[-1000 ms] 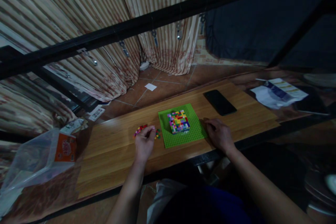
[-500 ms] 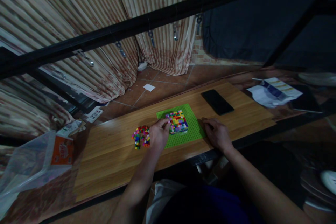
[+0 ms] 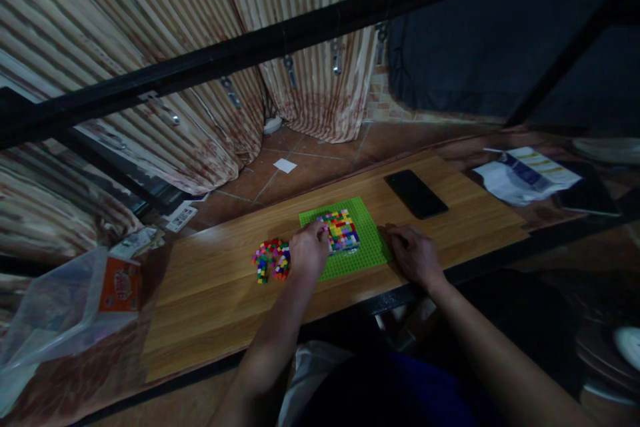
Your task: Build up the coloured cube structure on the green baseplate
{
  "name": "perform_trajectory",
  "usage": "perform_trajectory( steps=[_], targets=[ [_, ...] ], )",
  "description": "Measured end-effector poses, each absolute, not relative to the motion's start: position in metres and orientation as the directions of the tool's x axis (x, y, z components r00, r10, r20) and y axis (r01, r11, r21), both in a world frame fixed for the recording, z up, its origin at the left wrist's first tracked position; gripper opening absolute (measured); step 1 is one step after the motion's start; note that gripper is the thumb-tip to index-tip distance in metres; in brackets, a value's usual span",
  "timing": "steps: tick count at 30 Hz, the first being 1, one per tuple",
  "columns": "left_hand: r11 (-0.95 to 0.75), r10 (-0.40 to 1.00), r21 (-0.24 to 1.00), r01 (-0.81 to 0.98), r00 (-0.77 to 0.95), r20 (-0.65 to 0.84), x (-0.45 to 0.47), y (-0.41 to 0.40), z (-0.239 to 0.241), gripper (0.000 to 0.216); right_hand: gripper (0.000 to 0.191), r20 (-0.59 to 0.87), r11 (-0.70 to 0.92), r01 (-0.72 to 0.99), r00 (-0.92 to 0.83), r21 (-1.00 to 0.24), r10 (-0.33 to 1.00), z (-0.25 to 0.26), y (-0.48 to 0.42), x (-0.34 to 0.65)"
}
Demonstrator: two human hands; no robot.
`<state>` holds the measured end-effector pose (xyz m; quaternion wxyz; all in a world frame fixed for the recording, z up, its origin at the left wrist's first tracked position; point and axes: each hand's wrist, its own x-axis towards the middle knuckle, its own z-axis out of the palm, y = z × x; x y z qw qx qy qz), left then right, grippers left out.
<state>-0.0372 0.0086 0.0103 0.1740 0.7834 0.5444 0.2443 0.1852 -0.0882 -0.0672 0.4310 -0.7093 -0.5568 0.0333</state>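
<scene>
My left hand (image 3: 310,250) reaches over the left side of a green studded baseplate (image 3: 373,240). Its thumb and fingers are pinched together at the left edge of a block of multicoloured toy bricks (image 3: 344,230) built up on the plate. Whatever lies between those fingertips is too small and covered to make out. A pile of loose small bricks (image 3: 270,257) lies on the wood to the left, partly behind that hand. My right hand (image 3: 414,252) rests at the plate's right edge, its fingers curled in and nothing seen in them.
A black phone (image 3: 416,193) lies at the back right of the wooden board (image 3: 215,293). Beyond the board's right end are papers (image 3: 527,175). A clear plastic bin (image 3: 65,310) with an orange label stands at the left. A dark bar (image 3: 210,60) crosses in front of the curtains.
My left hand has shifted slightly right and up, further over the brick block, and more of the loose pile shows. My right hand has stayed in place.
</scene>
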Motion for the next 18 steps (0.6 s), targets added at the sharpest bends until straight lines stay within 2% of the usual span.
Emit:
perform_trajectory(
  steps=[5,18],
  targets=[
    [-0.363,0.932,0.456,0.813,0.315,0.179,-0.0350,0.0049,0.0146,0.019,0.026,0.435,-0.011,0.767,0.376,-0.641,0.818,-0.0654,-0.0884,0.1847],
    [-0.372,0.928,0.458,0.808,0.322,0.186,-0.0324,0.0009,0.0142,0.022,0.027,0.423,-0.019,0.756,0.387,-0.655,0.819,-0.0670,-0.0883,0.1851]
  ],
)
